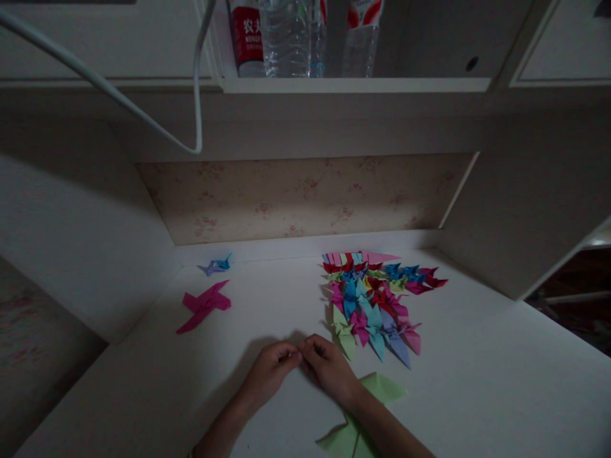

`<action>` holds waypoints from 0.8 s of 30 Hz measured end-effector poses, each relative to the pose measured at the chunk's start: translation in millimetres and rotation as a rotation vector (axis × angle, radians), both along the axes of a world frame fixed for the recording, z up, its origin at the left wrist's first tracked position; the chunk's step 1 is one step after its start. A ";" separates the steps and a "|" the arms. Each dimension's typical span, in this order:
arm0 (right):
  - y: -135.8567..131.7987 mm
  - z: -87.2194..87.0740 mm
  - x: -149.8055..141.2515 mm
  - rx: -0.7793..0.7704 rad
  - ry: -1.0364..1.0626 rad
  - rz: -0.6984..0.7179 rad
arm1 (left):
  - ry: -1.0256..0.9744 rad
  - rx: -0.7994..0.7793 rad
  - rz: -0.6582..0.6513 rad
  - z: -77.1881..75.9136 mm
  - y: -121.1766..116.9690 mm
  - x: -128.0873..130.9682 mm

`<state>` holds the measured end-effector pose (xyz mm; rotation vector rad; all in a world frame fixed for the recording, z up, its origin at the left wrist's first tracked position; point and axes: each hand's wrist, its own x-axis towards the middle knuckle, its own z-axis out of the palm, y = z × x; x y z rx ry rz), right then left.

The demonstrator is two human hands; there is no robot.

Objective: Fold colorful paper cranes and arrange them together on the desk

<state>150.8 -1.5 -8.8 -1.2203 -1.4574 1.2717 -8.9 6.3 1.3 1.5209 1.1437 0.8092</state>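
My left hand (pixel 273 370) and my right hand (pixel 330 370) meet at the fingertips above the white tabletop. Both are closed in a pinch, and anything between the fingers is too small or hidden to make out. Under my right forearm lies a large light green folded paper piece (pixel 382 388), partly covered by the arm. Just beyond my right hand, many-coloured origami cranes (pixel 370 305) are laid out in close rows. To the left sit a magenta folded paper piece (pixel 205 306) and, behind it, a small blue and lavender paper crane (pixel 217 264).
A white cable (pixel 138 111) hangs in a loop at the upper left. Plastic bottles (pixel 286 38) stand on the shelf (pixel 358 84) above. White side panels (pixel 515 210) and a floral back wall (pixel 310 197) enclose the white tabletop (pixel 506 375).
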 end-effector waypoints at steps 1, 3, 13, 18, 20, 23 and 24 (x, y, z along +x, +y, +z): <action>0.4 -1.0 -0.1 -0.003 -0.004 0.004 | 0.003 0.002 -0.002 -0.1 -0.1 0.0; 1.0 -3.0 -0.3 -0.007 -0.011 0.008 | 0.006 0.007 -0.011 -0.3 -0.3 -0.1; 0.5 -2.6 0.3 0.030 -0.028 0.020 | 0.002 0.042 -0.005 -3.9 -2.0 -1.1; -2.7 -3.2 -0.9 -0.001 -0.042 0.034 | 0.048 0.081 0.148 -1.2 9.5 -16.8; -3.6 -2.2 -1.3 -0.002 -0.057 0.045 | 0.067 0.115 0.277 0.2 16.8 -29.7; -3.7 -0.2 -1.7 0.005 -0.067 0.057 | 0.106 0.151 0.425 -0.7 25.0 -49.8; -3.6 0.0 -1.8 0.002 -0.070 0.058 | 0.137 0.170 0.452 -1.7 26.9 -55.7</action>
